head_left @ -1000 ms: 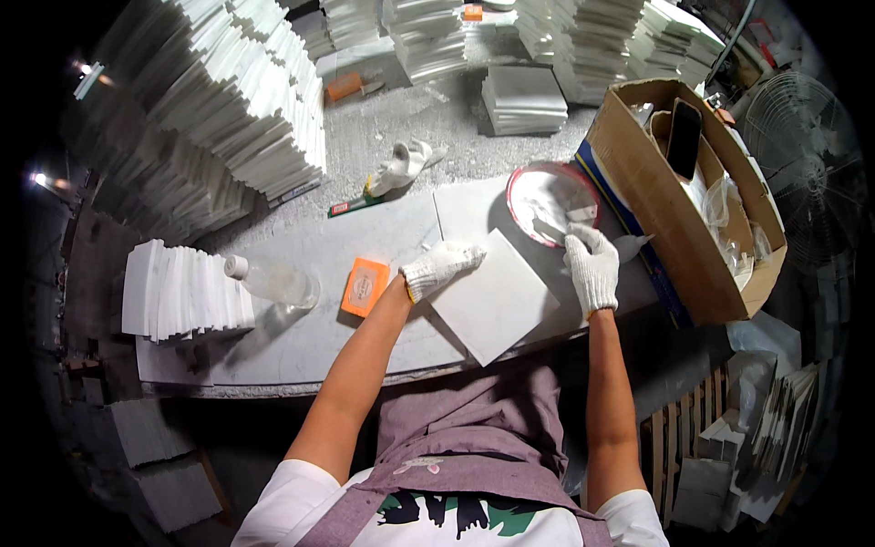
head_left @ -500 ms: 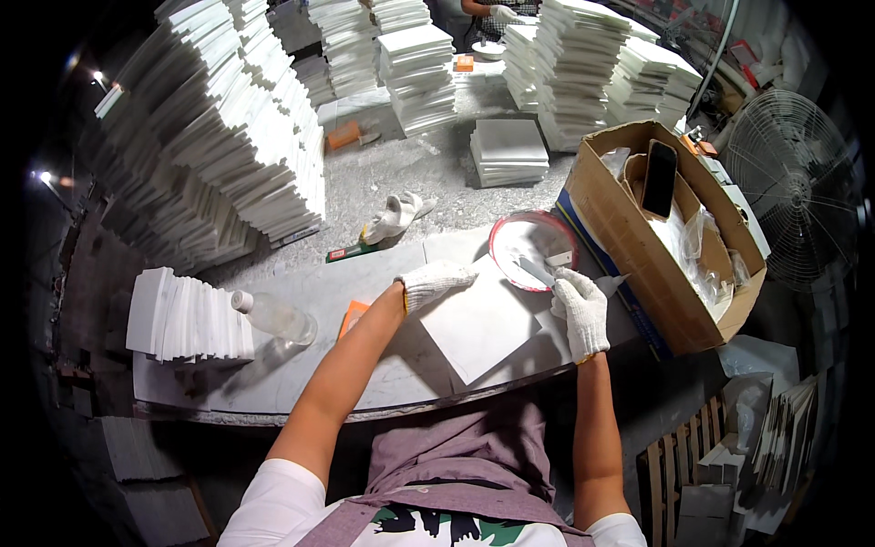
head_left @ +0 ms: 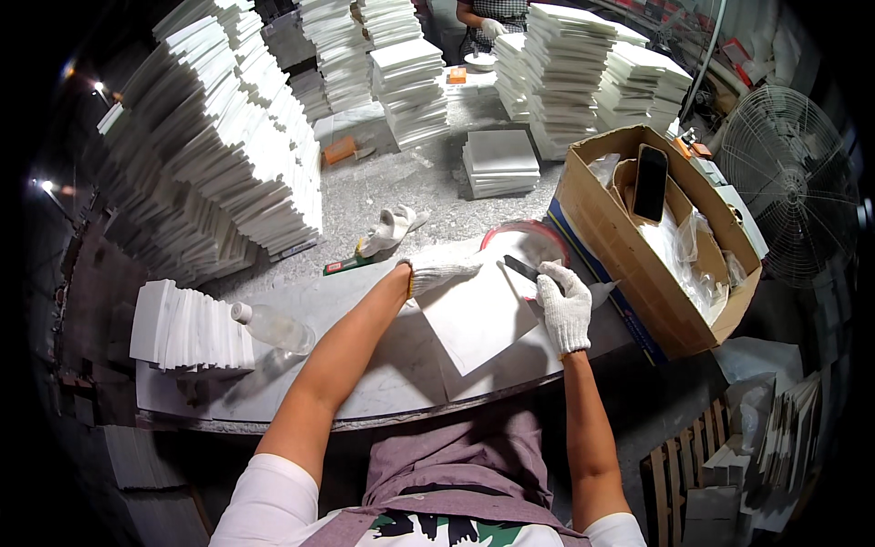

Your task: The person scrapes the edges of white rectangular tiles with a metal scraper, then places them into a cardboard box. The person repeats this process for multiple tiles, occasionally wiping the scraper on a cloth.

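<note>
My left hand [head_left: 445,268], in a white knit glove, grips the far edge of a square white tile [head_left: 478,326], tilted above the bench. In my gloved right hand [head_left: 565,308] is a putty knife [head_left: 520,268]. Its dark blade points left and meets or nearly meets the tile's far right corner. Behind the tile stands a red-rimmed bowl [head_left: 540,227] of white material, partly covered by the tile and my left hand. Beside my right hand lies a white nozzle-tipped bottle [head_left: 602,292], partly hidden.
Tall tile stacks [head_left: 246,118] rise at left and back. A cardboard box [head_left: 592,196] holding a phone [head_left: 650,184] stands right, near a fan [head_left: 791,187]. A clear bottle [head_left: 278,330] stands left. A loose glove [head_left: 392,228] lies ahead. A person's gloved hand [head_left: 493,28] shows far back.
My left hand has brought the tile up and over the bowl's near side. My right hand has moved slightly left, and the putty knife has come out of the bowl to the tile's corner.
</note>
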Demonstrator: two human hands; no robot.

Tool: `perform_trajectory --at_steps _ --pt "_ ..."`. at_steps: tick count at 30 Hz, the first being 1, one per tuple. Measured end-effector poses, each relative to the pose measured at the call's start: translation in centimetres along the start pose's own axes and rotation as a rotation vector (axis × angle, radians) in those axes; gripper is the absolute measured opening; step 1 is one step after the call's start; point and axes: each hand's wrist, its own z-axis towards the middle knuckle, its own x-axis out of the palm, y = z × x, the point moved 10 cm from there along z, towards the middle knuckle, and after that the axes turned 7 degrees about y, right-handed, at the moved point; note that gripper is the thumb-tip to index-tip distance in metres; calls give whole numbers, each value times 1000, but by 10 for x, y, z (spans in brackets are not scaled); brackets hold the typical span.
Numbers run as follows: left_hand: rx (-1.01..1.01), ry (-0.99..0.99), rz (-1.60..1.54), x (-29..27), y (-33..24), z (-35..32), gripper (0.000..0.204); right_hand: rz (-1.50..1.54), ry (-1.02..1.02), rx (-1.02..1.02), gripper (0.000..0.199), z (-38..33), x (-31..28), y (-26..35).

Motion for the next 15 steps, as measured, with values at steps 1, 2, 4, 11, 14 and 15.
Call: perform_trajectory --at_steps 1,2,4,11,14,15 --pt "16 -1 9 -1 3 4 35 -34 -6 -26 21 -1 -1 6" --pt "34 4 20 1 -4 5 37 -82 -17 -69 21 0 -5 5" --pt "37 3 31 3 -15 3 39 -177 -45 -156 21 2 -15 1" --pt "-64 28 265 -10 -23 6 42 354 -186 142 21 -15 -32 -24" --pt "48 159 307 -13 -47 9 38 704 -52 178 24 -27 -18 -34" --pt "14 179 459 -15 -58 10 37 818 -16 236 26 -36 -11 -37"
